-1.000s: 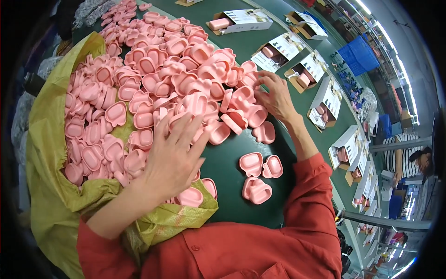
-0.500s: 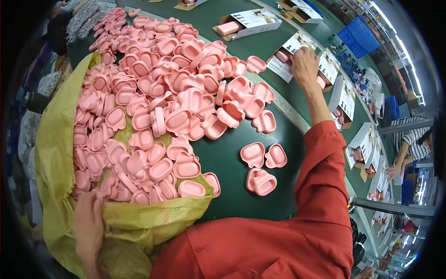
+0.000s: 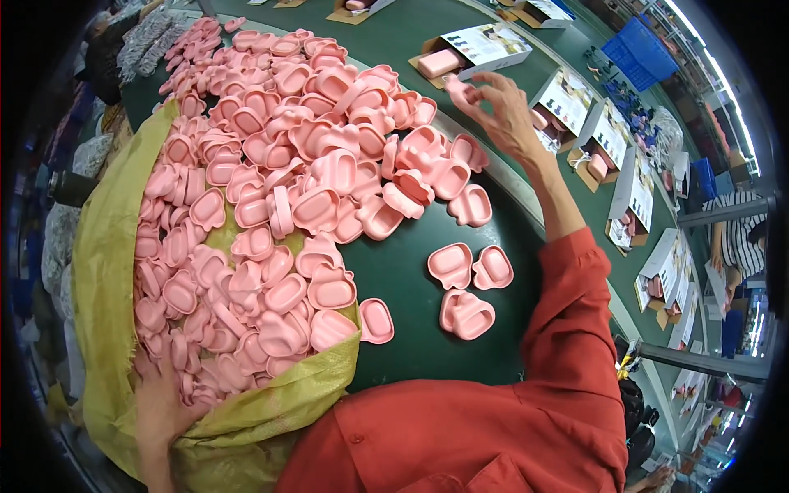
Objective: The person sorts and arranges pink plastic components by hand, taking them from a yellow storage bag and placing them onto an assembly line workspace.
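A large heap of small pink dishes (image 3: 316, 209), oval-hollowed with wavy edges, spills across the green table out of a yellow woven sack (image 3: 107, 271). My right hand (image 3: 508, 115) is over the belt's near edge, pinching one pink dish (image 3: 462, 94) between thumb and fingers. Just beyond it lies an open white carton (image 3: 486, 48) with a pink piece (image 3: 440, 63) at its mouth. At the lower left, my left hand (image 3: 161, 407) rests inside the sack's mouth, fingers spread against the dishes; some fingertips are hidden among them.
Several open cartons (image 3: 604, 135) with pink pieces line the green belt. A pale rail (image 3: 493, 164) separates belt from table. A few loose dishes (image 3: 450, 264) lie right of the heap. A blue basket (image 3: 641, 56) stands beyond. Another person in stripes (image 3: 735, 234) is at the right.
My right hand has moved left from a carton and taken up a dish from the heap's right edge. My left hand has opened deeper into the sack. The cartons have shifted rightward along the belt.
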{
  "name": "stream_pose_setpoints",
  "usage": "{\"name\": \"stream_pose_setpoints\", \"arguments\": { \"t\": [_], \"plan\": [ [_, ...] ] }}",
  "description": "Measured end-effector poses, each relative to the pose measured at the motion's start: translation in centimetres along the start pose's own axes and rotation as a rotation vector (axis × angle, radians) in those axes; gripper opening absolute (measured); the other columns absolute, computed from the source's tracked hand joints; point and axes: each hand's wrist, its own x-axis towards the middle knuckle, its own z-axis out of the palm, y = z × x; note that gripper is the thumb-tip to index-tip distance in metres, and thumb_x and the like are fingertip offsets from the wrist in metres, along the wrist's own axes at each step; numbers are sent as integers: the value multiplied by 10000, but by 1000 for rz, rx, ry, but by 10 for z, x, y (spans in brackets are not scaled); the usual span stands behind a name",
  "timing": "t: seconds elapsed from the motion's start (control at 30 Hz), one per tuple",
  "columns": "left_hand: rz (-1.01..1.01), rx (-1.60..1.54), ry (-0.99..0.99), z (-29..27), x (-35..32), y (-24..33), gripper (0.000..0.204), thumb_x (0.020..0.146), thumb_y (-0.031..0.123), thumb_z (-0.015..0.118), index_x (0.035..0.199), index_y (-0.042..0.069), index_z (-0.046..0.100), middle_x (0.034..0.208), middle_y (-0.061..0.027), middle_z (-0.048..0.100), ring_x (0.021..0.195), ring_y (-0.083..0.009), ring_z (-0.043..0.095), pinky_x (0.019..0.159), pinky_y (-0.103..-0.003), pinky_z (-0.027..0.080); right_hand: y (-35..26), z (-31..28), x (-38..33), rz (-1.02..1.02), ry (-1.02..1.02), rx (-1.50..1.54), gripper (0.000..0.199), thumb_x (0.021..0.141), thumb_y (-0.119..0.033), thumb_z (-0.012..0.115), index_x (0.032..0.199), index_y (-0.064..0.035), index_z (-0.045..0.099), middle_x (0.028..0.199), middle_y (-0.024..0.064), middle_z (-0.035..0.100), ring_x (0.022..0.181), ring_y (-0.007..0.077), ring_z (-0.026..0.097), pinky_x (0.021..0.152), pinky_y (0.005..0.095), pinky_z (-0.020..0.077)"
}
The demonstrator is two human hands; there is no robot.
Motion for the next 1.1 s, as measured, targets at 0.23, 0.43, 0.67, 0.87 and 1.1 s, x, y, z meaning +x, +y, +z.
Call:
{"name": "stream_pose_setpoints", "arguments": {
  "t": [0.23, 0.43, 0.67, 0.87, 1.1],
  "plan": [
    [50, -274, 82, 15, -3, 4, 1324, 600, 276, 901, 1624, 135, 74, 1479, -364, 275, 1358, -559, 324, 1121, -562, 337, 0, 36, 56, 193, -91, -294, 284, 898, -271, 617, 910, -22, 754, 1202, 187, 664, 1109, 374, 637, 896, 489, 517],
    [82, -445, 278, 37, 7, 19, 1121, 701, 325, 856, 1596, 126, 212, 1535, -321, 236, 1394, -504, 296, 1160, -535, 300, 68, 33, 20, 270, 135, -515, 300, 962, -282, 556, 859, -19, 661, 1023, 199, 688, 913, 370, 681, 715, 502, 512],
    [224, -400, 414, 14, 39, 52, 1064, 709, 312, 830, 1574, 57, 266, 1435, -310, 354, 1343, -502, 335, 1135, -535, 310, 0, 14, 4, -59, 147, -32, 209, 829, -67, 634, 1022, -4, 684, 1138, 171, 679, 1024, 380, 646, 922, 465, 502],
    [378, -357, 541, 1, 93, 93, 886, 882, 301, 698, 1593, 53, 231, 1513, -288, 299, 1352, -483, 348, 1122, -535, 315, -34, -8, -42, 27, -89, 198, 203, 885, -41, 636, 1087, -32, 631, 1314, 127, 611, 1250, 353, 551, 1062, 419, 419],
    [418, -431, 706, -18, 171, 152, 666, 988, 244, 554, 1578, 83, 291, 1485, -205, 393, 1276, -415, 423, 1091, -510, 331, -23, -10, -76, -57, -204, 83, 251, 819, -67, 714, 1064, -87, 663, 1334, 126, 564, 1235, 365, 514, 1053, 479, 377]
  ]
}}
